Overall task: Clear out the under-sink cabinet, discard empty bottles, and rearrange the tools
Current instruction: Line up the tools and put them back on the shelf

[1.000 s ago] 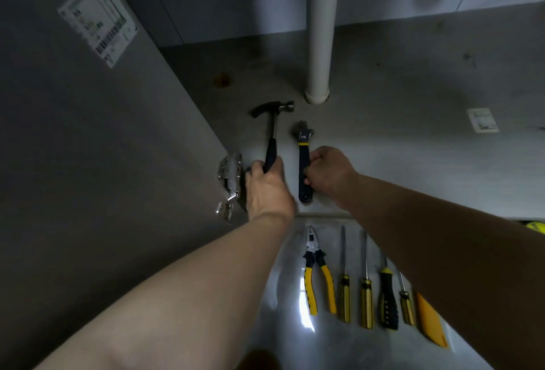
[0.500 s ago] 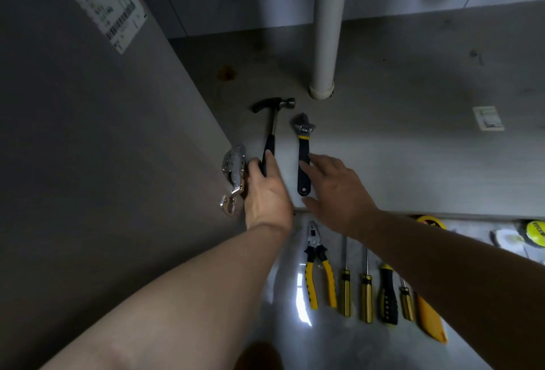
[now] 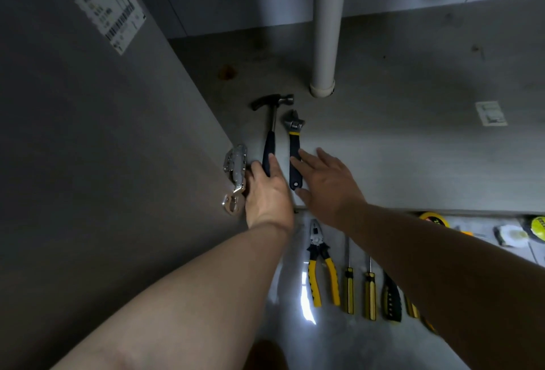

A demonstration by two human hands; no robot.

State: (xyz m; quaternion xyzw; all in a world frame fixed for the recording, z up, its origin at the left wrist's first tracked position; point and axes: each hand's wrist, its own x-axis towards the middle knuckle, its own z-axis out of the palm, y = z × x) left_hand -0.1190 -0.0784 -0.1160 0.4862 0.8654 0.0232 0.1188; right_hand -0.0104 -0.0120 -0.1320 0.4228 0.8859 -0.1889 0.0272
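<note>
your cabinet floor [image 3: 413,148] holds only the hammer [image 3: 272,122] and adjustable wrench [image 3: 294,145], side by side at 12 o'clock; left hand [image 3: 267,189] fingers straddle the hammer's handle, right hand [image 3: 327,184] splayed. pliers [image 3: 320,263] and screwdrivers [image 3: 348,287] wait at 6.

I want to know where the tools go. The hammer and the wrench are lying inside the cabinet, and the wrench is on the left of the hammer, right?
Not quite. In the head view the wrench lies to the right of the hammer, not the left. Both do lie side by side on the cabinet floor, heads pointing toward the white pipe.
</note>
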